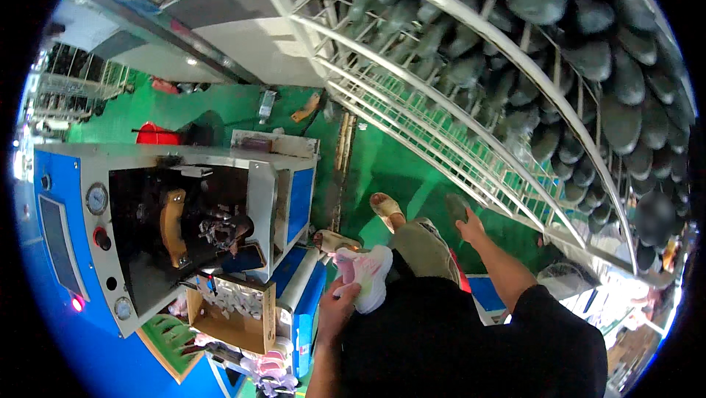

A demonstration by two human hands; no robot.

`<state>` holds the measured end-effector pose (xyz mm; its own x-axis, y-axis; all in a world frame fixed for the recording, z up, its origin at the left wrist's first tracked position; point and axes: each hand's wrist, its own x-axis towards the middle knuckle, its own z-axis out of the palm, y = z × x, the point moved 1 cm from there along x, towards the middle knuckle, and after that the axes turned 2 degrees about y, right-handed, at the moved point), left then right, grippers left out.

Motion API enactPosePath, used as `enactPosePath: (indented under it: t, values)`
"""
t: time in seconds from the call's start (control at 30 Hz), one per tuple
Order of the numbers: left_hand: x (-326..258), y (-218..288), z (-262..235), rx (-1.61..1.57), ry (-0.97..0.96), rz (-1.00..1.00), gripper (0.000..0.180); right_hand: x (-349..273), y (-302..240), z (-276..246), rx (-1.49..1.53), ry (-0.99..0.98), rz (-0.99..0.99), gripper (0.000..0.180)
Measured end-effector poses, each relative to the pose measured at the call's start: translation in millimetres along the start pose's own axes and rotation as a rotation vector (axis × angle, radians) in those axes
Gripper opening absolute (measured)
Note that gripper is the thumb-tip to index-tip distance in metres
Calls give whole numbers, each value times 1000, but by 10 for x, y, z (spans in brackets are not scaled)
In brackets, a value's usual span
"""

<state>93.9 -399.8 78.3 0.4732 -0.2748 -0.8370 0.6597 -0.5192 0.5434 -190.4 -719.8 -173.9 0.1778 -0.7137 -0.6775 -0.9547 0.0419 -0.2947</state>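
Note:
My left hand (337,308) grips a white shoe (373,271) with pink patches, its fingers closed around one side in front of my dark shirt. Farther right, my right arm reaches out over the green floor. My right hand (471,229) is closed on the near end of a dark grey-green shoe last (457,207), which resembles those on the rack. That last is blurred and partly covered by my fingers.
A white wire rack (471,15) of dark shoe lasts (539,2) fills the upper right. At left stands a blue-and-grey machine (94,251) with gauges and an open chamber. Below it are a cardboard box (234,335) of small pale pieces and several pink-white shoes (272,368).

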Motion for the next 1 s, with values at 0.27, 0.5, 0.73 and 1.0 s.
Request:
enactPosePath:
  t: [0.27,0.5,0.73,1.0]
  values:
    - [190,-536,-108,96,-37,-80,44,828,-1478,331,46,19,-303,79]
    - [458,-913,-227,66,84,-236,48,2591,-3402,1442,132,314,-351,80]
    - [644,-907,-322,-36,128,-320,54,4059,-5154,1681,-225,524,-354,71]
    - [-53,-842,-791,-317,50,-135,63,3288,-5023,1504,1031,-511,-463,56]
